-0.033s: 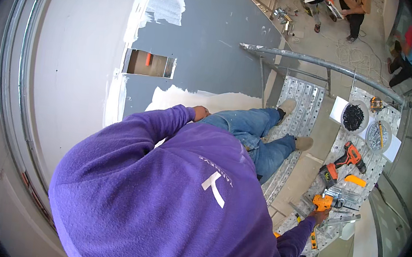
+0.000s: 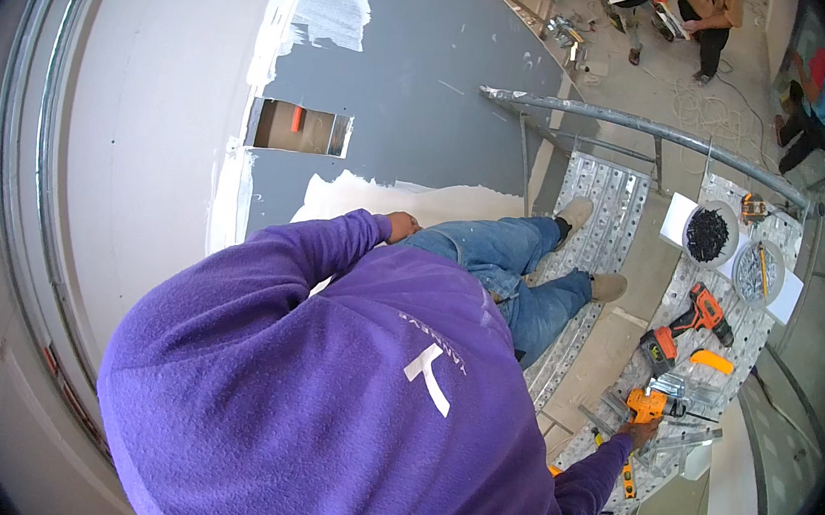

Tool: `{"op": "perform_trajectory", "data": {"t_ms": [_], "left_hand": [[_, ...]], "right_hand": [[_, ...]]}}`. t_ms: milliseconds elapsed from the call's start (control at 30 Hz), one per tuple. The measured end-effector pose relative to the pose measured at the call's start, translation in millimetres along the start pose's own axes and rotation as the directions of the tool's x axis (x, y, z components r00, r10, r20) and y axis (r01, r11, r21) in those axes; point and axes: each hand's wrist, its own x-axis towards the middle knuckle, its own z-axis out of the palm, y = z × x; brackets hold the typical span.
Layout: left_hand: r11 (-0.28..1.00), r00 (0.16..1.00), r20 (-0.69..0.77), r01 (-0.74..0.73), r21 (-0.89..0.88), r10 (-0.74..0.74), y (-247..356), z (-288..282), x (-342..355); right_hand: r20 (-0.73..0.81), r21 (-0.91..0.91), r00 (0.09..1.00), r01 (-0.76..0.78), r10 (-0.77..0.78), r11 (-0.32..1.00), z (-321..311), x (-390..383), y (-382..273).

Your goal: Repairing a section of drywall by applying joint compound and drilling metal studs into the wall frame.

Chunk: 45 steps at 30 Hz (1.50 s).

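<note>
1. The orange power tool [image 2: 646, 405] lies on the perforated metal scaffold plank [image 2: 728, 321] at the person's right side, low in the view, among loose metal pieces. It looks like a small cordless driver, but its exact kind is too small to tell.
2. I judge it to be rather heavy for its size, stiff and hard, with a plastic body that is not slippery and not fragile. The best place to take it is the handle, close to the body, so that the weight stays balanced.
3. Its long axis seems to run roughly left to right in the view, with a dark thin part pointing toward the right edge of the plank.
4. The right hand [image 2: 637, 432] reaches down to the tool and touches it from below in the picture. How far its fingers are closed around it, I cannot tell.
5. The left hand [image 2: 402, 225] is raised against the grey wall [image 2: 432, 69], at the edge of a white plaster patch [image 2: 408, 200]. Whether it holds something is not visible.
6. Farther on the plank are an orange-and-black drill [image 2: 685, 326], a bowl of dark screws [image 2: 707, 234] and a second bowl of pale screws [image 2: 759, 272].
</note>
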Motion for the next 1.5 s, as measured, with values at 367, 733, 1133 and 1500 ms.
{"op": "perform_trajectory", "data": {"t_ms": [367,733,1133,1500], "left_hand": [[0.991,0.987,-0.084,-0.134,0.0,0.134,-12,25,30],[0.966,0.946,-0.196,-0.254,0.05,0.258,-30,63,93],[0.265,0.979,0.09,0.137,-0.955,-0.18,-84,-66,166],[0.625,0.991,-0.133,-0.103,-0.773,-0.001,-71,-186,175]], "right_hand": [[-0.171,-0.019,0.979,0.109,-0.11,0.994,-2,-17,1],[0.064,0.117,0.979,0.184,-0.192,0.976,2,-111,-109],[-0.051,0.298,0.995,0.095,-0.083,0.95,-124,-170,-254],[-0.026,0.382,1.0,0.001,0.01,0.924,-147,-131,-316]]}}
